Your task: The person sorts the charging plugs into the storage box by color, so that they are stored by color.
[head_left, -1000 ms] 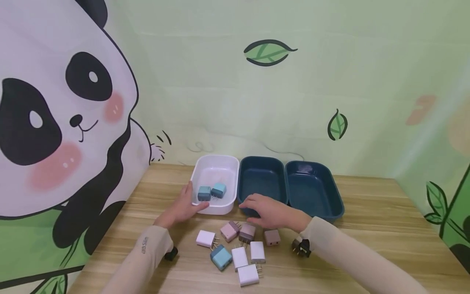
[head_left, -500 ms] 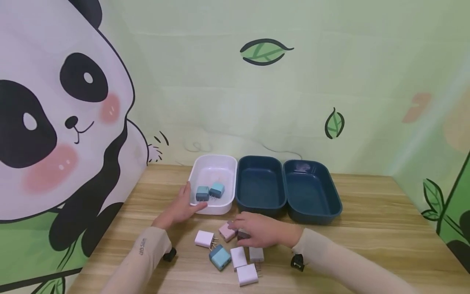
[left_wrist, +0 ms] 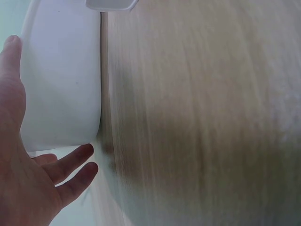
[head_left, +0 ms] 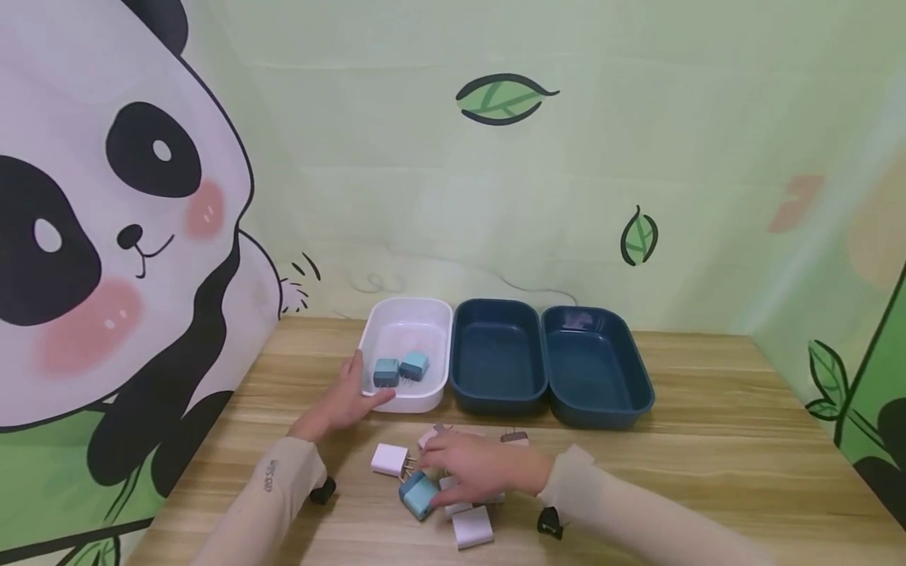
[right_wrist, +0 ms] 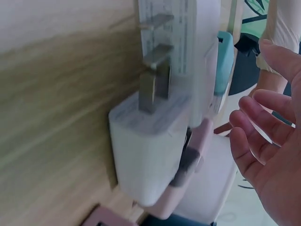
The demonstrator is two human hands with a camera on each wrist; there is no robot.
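Head view: the left hand (head_left: 344, 405) stays against the white tray (head_left: 406, 404), fingers extended; two teal chargers (head_left: 386, 373) lie inside. The loose teal charger (head_left: 420, 495) is on the table (head_left: 347, 511), now within reach of the right hand (head_left: 477, 464), its fingers loosely parted, gripping nothing visible, having drawn back from the middle dark tray (head_left: 499, 405).

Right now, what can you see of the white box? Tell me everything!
The white box is smooth, plastic-looking and open-topped, with rounded corners. It sits upright on the wooden table at the row's left end, beside a dark blue box. Two blue chargers lie inside, towards the front. The left hand touches its near left corner.
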